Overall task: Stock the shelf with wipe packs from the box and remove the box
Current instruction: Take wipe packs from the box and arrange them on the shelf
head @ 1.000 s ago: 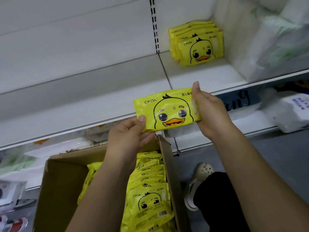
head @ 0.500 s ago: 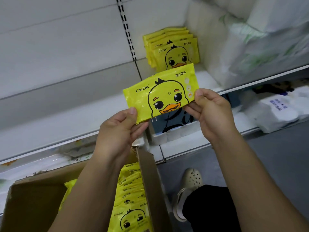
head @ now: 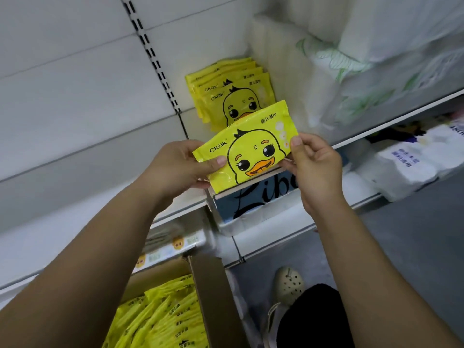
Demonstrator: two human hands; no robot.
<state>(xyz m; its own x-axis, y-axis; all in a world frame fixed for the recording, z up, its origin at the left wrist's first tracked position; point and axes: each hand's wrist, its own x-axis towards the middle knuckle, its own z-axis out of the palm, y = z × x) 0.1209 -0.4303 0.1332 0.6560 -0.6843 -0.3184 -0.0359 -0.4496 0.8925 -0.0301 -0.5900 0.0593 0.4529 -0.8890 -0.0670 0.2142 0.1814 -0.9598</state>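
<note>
I hold one yellow duck-print wipe pack (head: 247, 146) upright over the front edge of the white shelf (head: 105, 156). My left hand (head: 178, 167) pinches its left end and my right hand (head: 313, 164) pinches its right end. Just behind it, a row of several matching packs (head: 226, 91) stands on the shelf against the back wall. Below, at the bottom left, the open cardboard box (head: 213, 297) holds several more yellow packs (head: 163, 317).
Large white tissue bundles (head: 351, 66) fill the shelf to the right of the standing packs. A lower shelf carries a blue lettered pack (head: 251, 204) and white packs (head: 411, 167). My shoe (head: 288, 282) and dark trouser leg stand on the grey floor beside the box.
Both hands have carried the pack up and forward, from above the box to the shelf edge close to the standing row. The view has shifted left and down relative to the shelf.
</note>
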